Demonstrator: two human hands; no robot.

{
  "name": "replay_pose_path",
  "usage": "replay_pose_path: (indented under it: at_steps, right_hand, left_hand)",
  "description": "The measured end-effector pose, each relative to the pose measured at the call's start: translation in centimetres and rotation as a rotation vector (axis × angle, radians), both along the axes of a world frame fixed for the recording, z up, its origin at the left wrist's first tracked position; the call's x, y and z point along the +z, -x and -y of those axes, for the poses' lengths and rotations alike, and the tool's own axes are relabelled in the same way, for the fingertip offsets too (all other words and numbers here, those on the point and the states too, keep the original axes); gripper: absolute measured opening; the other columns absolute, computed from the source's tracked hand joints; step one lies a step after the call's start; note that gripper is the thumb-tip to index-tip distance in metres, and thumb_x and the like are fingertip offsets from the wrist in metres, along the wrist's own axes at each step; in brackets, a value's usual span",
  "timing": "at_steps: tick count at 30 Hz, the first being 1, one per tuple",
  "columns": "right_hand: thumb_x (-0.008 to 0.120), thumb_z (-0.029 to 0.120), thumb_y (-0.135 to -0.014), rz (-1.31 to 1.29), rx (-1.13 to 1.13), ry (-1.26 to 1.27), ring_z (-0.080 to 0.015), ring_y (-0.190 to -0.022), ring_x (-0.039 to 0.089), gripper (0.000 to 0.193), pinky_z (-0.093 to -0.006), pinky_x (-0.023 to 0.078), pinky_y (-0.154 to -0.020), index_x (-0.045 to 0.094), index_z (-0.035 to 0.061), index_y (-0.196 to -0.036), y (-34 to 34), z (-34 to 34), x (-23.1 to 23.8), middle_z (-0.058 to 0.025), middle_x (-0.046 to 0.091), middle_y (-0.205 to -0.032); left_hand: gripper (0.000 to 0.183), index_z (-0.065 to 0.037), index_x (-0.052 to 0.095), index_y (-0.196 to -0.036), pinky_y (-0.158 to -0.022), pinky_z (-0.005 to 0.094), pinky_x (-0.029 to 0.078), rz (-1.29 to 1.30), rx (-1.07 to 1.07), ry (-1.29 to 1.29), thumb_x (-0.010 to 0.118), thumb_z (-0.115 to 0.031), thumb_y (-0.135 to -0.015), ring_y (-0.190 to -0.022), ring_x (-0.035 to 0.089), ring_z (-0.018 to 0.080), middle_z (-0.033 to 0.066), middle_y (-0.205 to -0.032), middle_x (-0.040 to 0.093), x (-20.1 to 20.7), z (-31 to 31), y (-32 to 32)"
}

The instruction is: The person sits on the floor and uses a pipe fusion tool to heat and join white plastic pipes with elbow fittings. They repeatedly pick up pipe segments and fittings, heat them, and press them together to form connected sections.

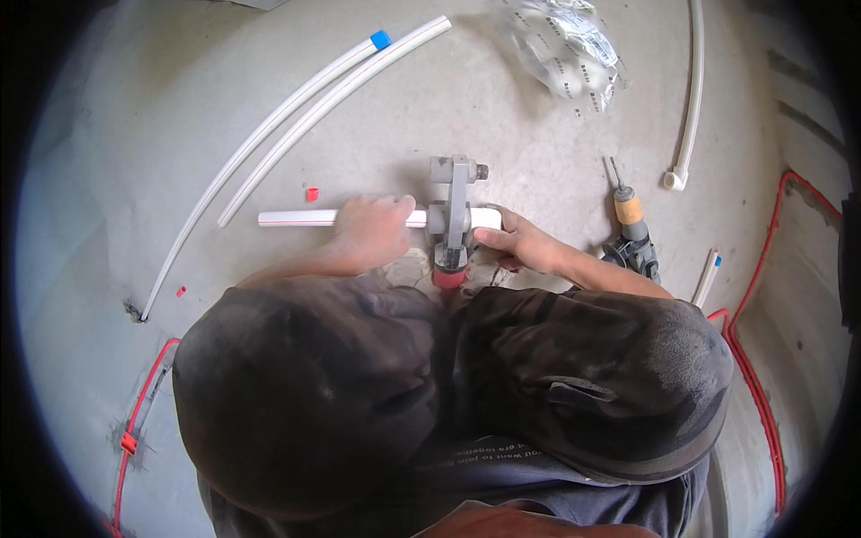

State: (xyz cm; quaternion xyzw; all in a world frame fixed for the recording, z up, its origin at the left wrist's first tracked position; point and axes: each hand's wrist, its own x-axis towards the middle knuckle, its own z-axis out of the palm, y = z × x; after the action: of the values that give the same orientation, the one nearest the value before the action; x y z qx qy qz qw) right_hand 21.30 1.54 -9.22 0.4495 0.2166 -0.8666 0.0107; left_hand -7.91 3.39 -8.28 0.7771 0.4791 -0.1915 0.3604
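My left hand (372, 231) is closed around a white plastic pipe (296, 219) with a thin red stripe, which lies level across in front of me. The pipe's right end meets the left side of a grey pipe fusion welder (457, 199). On the welder's other side, a short white pipe fitting (485, 219) sits against it. My right hand (525, 244) grips this fitting, thumb in front. The welder stands between my knees, a red part (449, 276) at its near end. Another grey die (441, 169) sticks out at its far end.
Two long white pipes (332, 106) lie at the far left, one with a blue end. A clear plastic bag (574, 54) is at the back. A drill (632, 220) lies right, near a pipe with an elbow (675, 180). Red conduit (752, 359) runs along the right wall.
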Motion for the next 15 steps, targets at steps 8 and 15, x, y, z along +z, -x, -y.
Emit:
replay_pose_path:
  at_steps: [8,15]
  right_hand:
    - [0.069,0.044,-0.103,0.121,-0.032,-0.084,-0.0088,-0.068,0.055,0.060,-0.0252,0.043,-0.059,0.058,-0.0017,-0.140,0.2,-0.7,0.5,-0.0042,0.067,-0.092]
    - [0.072,0.039,-0.101,0.212,0.019,-0.175,-0.0082,-0.065,0.052,0.050,-0.0261,0.043,-0.058,0.069,-0.0036,-0.128,-0.1,-1.4,1.1,-0.0002,0.062,-0.079]
  left_hand:
    - [0.032,-0.005,0.063,-0.109,-0.080,0.0512,0.053,0.110,0.096,0.047,0.070,-0.032,-0.094,-0.094,0.070,0.0392,0.0185,-0.098,0.070,1.7,0.1,1.1]
    - [0.036,-0.003,0.062,-0.104,-0.086,0.0489,0.053,0.182,0.051,-0.031,0.067,-0.038,-0.098,-0.101,0.069,0.0372,0.0170,-0.100,0.069,2.0,0.3,1.8]
